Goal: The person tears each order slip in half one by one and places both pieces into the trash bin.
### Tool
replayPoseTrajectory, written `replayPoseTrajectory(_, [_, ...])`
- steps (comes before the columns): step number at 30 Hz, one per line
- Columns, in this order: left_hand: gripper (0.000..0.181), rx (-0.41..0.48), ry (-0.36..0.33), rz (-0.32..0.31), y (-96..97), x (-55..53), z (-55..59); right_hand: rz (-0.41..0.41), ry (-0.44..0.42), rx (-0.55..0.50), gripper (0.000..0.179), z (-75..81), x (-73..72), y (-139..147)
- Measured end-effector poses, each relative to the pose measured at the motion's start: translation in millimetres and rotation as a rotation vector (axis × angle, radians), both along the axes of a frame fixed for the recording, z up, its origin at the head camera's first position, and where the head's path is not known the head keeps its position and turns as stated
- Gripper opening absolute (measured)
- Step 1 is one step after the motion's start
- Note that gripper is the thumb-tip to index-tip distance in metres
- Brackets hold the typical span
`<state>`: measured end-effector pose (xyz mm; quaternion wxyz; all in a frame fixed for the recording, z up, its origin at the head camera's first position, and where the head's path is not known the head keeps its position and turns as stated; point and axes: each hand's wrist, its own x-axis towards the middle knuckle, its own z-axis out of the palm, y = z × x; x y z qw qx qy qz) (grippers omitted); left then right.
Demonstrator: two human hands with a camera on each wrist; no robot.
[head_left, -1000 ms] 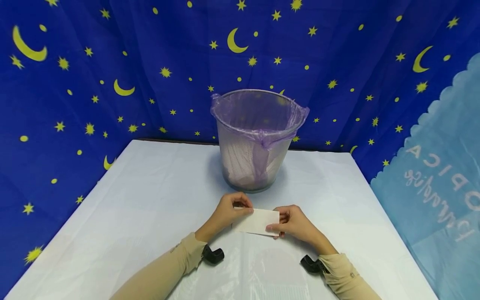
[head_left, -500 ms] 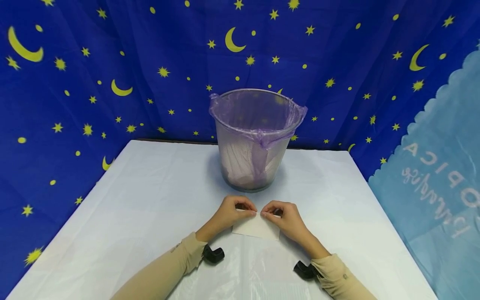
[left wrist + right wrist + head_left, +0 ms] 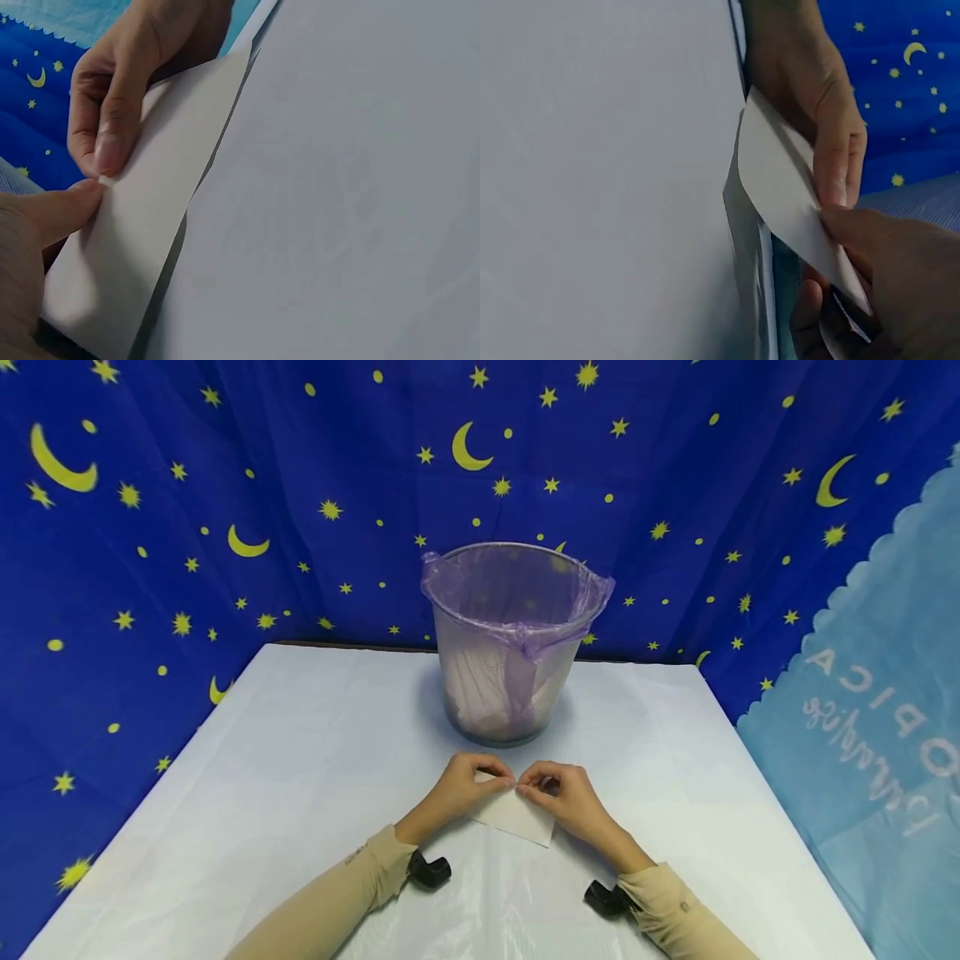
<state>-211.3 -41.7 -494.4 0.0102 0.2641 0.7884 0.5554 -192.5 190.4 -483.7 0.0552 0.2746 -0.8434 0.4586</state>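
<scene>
Both hands meet at the upper long edge of a small off-white piece of paper (image 3: 517, 817), held just above the table. Thumb and fingers of my left hand (image 3: 467, 789) pinch that edge near its middle. Right beside it, my right hand (image 3: 570, 797) pinches the same edge, the two thumb tips almost touching. In the left wrist view the paper (image 3: 154, 217) slants downward from the fingertips with its lower edge free. From the right wrist the paper (image 3: 780, 180) looks slightly bent, and a second layer or flap seems to show under it.
A mesh waste bin (image 3: 487, 685) lined with a purple plastic bag (image 3: 528, 639) stands behind the hands on the white table (image 3: 322, 735). A dark blue curtain with moons and stars (image 3: 337, 460) hangs behind. At right hangs a light blue cloth (image 3: 885, 693).
My right hand has gone from the paper's right end to its upper edge, next to the left hand. The paper's lower right corner now tips down more.
</scene>
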Motion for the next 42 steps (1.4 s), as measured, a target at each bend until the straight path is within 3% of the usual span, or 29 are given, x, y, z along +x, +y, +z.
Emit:
replayPoseTrajectory(5, [0.007,-0.011,0.030,0.035,-2.8,1.0,6.0,0.015,0.028,-0.009,0.006,5.2,-4.4,-5])
replayPoseTrajectory(11, [0.006,-0.006,0.061,0.038,-5.5,-3.5,22.9,0.018,0.053,0.012,0.007,23.5,-9.2,-8])
replayPoseTrajectory(19, [0.008,-0.011,0.100,0.042,-7.7,-11.8,56.1,0.020,0.097,0.039,0.006,54.0,-19.1,-11])
replayPoseTrajectory(30, [0.009,-0.034,0.144,0.071,-6.0,-16.6,92.4,0.020,0.175,0.047,0.004,88.1,-26.6,-9])
replayPoseTrajectory(42, [0.006,-0.009,0.190,0.026,-5.5,-17.2,137.7,0.039,0.244,0.051,0.005,131.9,-29.3,-6])
